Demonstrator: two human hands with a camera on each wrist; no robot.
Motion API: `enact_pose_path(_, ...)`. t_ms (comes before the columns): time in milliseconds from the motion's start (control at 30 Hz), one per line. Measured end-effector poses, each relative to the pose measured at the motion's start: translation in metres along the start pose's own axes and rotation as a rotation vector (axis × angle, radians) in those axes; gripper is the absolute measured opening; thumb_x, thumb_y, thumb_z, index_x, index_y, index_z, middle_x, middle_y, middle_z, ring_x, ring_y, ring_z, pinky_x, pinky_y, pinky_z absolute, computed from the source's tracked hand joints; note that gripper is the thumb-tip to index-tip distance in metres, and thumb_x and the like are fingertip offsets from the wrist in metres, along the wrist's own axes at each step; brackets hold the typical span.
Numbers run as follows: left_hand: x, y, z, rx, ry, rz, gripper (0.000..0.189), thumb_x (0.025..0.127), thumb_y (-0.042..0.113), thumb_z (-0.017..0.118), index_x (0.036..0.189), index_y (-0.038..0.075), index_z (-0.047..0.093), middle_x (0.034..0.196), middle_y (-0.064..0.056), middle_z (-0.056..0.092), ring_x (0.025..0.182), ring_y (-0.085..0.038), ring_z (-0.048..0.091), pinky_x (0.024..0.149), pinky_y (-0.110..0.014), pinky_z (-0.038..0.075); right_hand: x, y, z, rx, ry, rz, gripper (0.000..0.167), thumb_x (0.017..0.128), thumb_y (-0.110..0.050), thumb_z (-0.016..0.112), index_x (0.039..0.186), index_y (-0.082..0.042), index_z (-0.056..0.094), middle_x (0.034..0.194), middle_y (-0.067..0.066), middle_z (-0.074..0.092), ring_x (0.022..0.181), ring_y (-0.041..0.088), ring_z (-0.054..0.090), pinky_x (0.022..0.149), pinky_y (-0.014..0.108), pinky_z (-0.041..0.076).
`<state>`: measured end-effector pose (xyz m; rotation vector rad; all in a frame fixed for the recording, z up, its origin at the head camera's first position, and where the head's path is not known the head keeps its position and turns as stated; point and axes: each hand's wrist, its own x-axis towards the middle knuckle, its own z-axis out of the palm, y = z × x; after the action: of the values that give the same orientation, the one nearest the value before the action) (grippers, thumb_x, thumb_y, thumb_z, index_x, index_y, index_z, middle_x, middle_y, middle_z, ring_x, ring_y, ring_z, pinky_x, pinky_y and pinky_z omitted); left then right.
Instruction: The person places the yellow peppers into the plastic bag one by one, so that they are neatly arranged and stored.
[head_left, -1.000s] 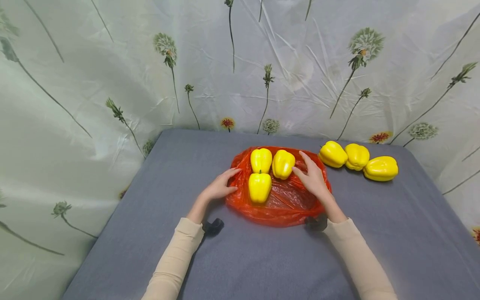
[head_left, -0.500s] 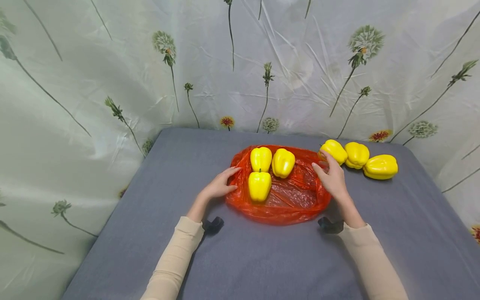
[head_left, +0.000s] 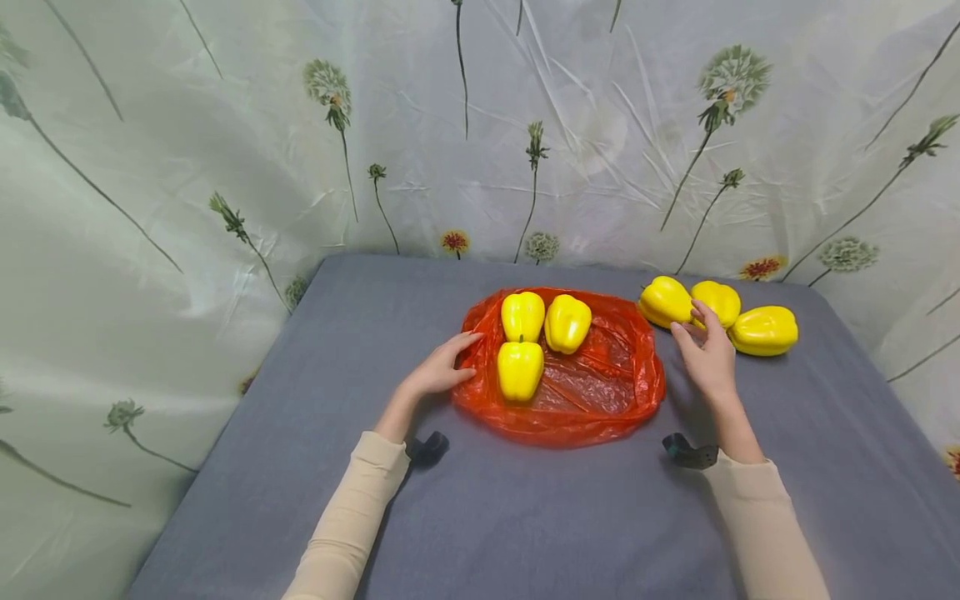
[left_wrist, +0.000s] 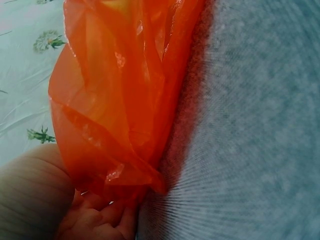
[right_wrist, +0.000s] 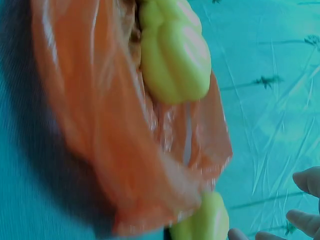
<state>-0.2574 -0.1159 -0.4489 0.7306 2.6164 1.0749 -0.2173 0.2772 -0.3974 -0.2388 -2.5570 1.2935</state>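
Three yellow bell peppers (head_left: 520, 371) lie inside a red plastic bag (head_left: 558, 429) that is spread open on the table. My left hand (head_left: 438, 367) rests against the bag's left side, fingers extended at its edge; the left wrist view shows the plastic (left_wrist: 110, 110) right over the fingers. Three more bell peppers sit in a row to the right of the bag. Over there my right hand (head_left: 707, 358) has its fingertips in front of the middle pepper (head_left: 717, 302), between the left one (head_left: 665, 302) and the right one (head_left: 763, 331). Nothing is held in it.
A grey cloth (head_left: 555, 508) covers the table. Behind it and at the sides hangs a pale curtain (head_left: 427, 125) printed with dandelions. Dark wrist cameras (head_left: 688, 452) stick inward from both wrists, close over the cloth.
My right hand has moved right, away from the peppers in the bag, past the bag's right rim to the outside peppers. The left hand has stayed at the bag's left edge.
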Motion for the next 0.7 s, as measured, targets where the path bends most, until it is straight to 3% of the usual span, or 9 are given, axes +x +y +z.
enact_pose_path(67, 0.000, 0.000, 0.000, 0.006, 0.003, -0.001, 0.062, 0.088, 0.010, 0.058, 0.144, 0.004, 0.034, 0.152, -0.021, 0.029, 0.140, -0.038, 0.029, 0.114, -0.052, 0.027, 0.000, 0.003, -0.005, -0.002, 0.036, 0.031, 0.057, 0.096, -0.030, 0.047, 0.146, -0.010, 0.030, 0.146, 0.020, 0.040, 0.124, 0.038, 0.050, 0.090, 0.025, 0.050)
enact_pose_path(133, 0.000, 0.000, 0.000, 0.011, 0.003, -0.008, 0.062, 0.088, 0.011, 0.059, 0.144, 0.004, 0.034, 0.152, -0.020, 0.029, 0.140, -0.037, 0.029, 0.114, -0.052, 0.027, 0.000, 0.007, -0.010, -0.002, 0.074, 0.071, 0.056, 0.096, -0.030, 0.047, 0.146, -0.012, 0.031, 0.146, 0.018, 0.040, 0.124, 0.037, 0.050, 0.078, 0.009, 0.042)
enact_pose_path(200, -0.001, -0.001, 0.001, 0.016, -0.003, -0.013, 0.062, 0.088, 0.012, 0.059, 0.144, 0.005, 0.034, 0.152, -0.020, 0.029, 0.141, -0.037, 0.029, 0.114, -0.052, 0.027, -0.002, 0.012, -0.014, 0.002, 0.106, 0.128, 0.056, 0.096, -0.031, 0.047, 0.147, -0.015, 0.031, 0.147, 0.015, 0.040, 0.124, 0.035, 0.050, 0.070, 0.004, 0.033)
enact_pose_path(367, -0.002, -0.002, 0.003, 0.021, -0.016, -0.017, 0.062, 0.089, 0.013, 0.058, 0.145, 0.005, 0.034, 0.152, -0.020, 0.029, 0.141, -0.037, 0.028, 0.115, -0.052, 0.027, -0.002, 0.029, -0.023, -0.014, 0.182, 0.225, 0.056, 0.095, -0.032, 0.045, 0.147, -0.017, 0.031, 0.149, 0.012, 0.039, 0.126, 0.034, 0.049, 0.071, 0.005, 0.035)
enact_pose_path(467, -0.003, -0.001, 0.003, 0.009, -0.007, -0.009, 0.062, 0.088, 0.012, 0.058, 0.144, 0.005, 0.034, 0.152, -0.021, 0.029, 0.141, -0.038, 0.028, 0.114, -0.052, 0.027, 0.000, 0.036, -0.029, -0.023, 0.220, 0.232, 0.056, 0.095, -0.033, 0.045, 0.146, -0.016, 0.031, 0.149, 0.012, 0.039, 0.125, 0.035, 0.049, 0.077, 0.010, 0.041)
enact_pose_path(600, -0.003, 0.001, 0.001, 0.000, 0.003, -0.011, 0.061, 0.088, 0.012, 0.058, 0.144, 0.004, 0.034, 0.152, -0.021, 0.029, 0.141, -0.038, 0.028, 0.115, -0.052, 0.026, 0.004, 0.042, -0.036, -0.037, 0.260, 0.244, 0.056, 0.094, -0.032, 0.045, 0.147, -0.017, 0.031, 0.148, 0.012, 0.040, 0.122, 0.029, 0.051, 0.082, 0.014, 0.042)
enact_pose_path(700, -0.003, 0.001, 0.001, 0.004, 0.003, -0.017, 0.061, 0.088, 0.012, 0.058, 0.144, 0.005, 0.035, 0.152, -0.021, 0.029, 0.141, -0.037, 0.028, 0.115, -0.052, 0.027, 0.005, 0.047, -0.040, -0.049, 0.292, 0.263, 0.056, 0.094, -0.031, 0.045, 0.147, -0.017, 0.031, 0.147, 0.012, 0.041, 0.114, 0.018, 0.053, 0.076, 0.009, 0.037)
